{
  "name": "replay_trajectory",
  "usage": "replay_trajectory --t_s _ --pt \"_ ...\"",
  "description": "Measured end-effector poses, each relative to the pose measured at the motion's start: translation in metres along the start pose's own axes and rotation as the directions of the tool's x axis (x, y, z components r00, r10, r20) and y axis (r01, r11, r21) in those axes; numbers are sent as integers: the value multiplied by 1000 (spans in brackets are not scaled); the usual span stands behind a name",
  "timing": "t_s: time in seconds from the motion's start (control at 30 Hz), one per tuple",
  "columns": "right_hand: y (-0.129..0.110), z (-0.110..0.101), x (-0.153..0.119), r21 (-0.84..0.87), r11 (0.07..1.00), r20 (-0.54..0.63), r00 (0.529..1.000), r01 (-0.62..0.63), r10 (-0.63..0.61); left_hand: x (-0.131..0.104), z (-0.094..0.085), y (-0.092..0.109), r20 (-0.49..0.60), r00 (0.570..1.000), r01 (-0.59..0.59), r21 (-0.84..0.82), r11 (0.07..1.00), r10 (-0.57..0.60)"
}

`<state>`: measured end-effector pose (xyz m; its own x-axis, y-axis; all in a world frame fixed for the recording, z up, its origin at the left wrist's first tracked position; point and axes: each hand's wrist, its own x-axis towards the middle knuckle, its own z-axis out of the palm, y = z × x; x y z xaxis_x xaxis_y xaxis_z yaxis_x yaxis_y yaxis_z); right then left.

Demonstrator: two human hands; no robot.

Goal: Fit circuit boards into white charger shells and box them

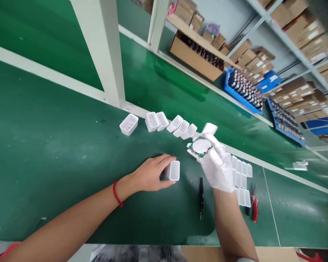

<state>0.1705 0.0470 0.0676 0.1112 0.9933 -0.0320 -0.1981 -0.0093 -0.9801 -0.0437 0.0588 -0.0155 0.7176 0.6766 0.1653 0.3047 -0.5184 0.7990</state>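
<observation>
the green tabletop (71,156) spread across most of the view, crossed at 11 o'clock by a thick off-white post (101,47). at 2 o'clock stood a metal rack (292,47) stacked with cardboard boxes (314,43); several bore pale labels, their print too small to read. a long open carton (194,60) at 1 o'clock held rows of small dark parts. a blue tray (235,91) at 2 o'clock and a second blue tray (278,125) at 3 o'clock were filled with small parts too.

the gloved right hand (217,165), at 4 o'clock, was raised with its thumb and fingers clamped on a thin green circuit board (200,155) with a large round opening. any marking on the board was too small to make out. the bare left hand (150,174), toward 7 o'clock, had a red cord bracelet (117,194) on its wrist; its thumb and fingers were closed around the sides of a white tub (175,171) at 5 o'clock, the open end turned to the camera.

at 4 o'clock, a cluster of white containers (242,180) sat side by side in rows, partly hidden by the glove. more loose containers (152,122) lay along the frame's base, from one apart at 9 o'clock to one just behind the glove. a slim black tool (201,198) lay at 5 o'clock, between the two hands' forearms. pliers (255,209) with a red handle lay at 4 o'clock, just beside the cluster.
</observation>
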Motion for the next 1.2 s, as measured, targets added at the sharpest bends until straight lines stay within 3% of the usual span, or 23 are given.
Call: replay_trajectory --t_s 0.07,0.13,0.3,0.53,0.7,0.9,1.1,1.2 --pt "10 -5 -21 -121 984 20 992 128 -127 2 1 -1 -5 1000 17 -12 1000 -17" --pt "21 -9 -38 -224 946 118 970 232 -210 4 1 -2 -6 1000 21 -17 1000 -22" --pt "49 -19 -53 -395 837 329 909 379 -257 5 1 -4 2 1000 5 -35 999 -5" --pt "64 -30 -52 -509 777 347 915 369 -207 5 2 -6 1 1000 -27 -34 999 27" --pt "65 -25 -55 -507 775 333 915 376 -226 4 3 -6 -14 999 -40 -26 999 40" --pt "62 -19 -58 -552 776 295 942 304 -158 5 2 -5 -1 999 -33 -27 999 33" --pt "61 -21 -62 -578 718 339 914 388 -222 3 4 -7 -13 999 -50 -20 999 50" --pt "61 -25 -64 -571 782 252 960 249 -121 3 4 -7 -7 998 -59 -8 998 59"
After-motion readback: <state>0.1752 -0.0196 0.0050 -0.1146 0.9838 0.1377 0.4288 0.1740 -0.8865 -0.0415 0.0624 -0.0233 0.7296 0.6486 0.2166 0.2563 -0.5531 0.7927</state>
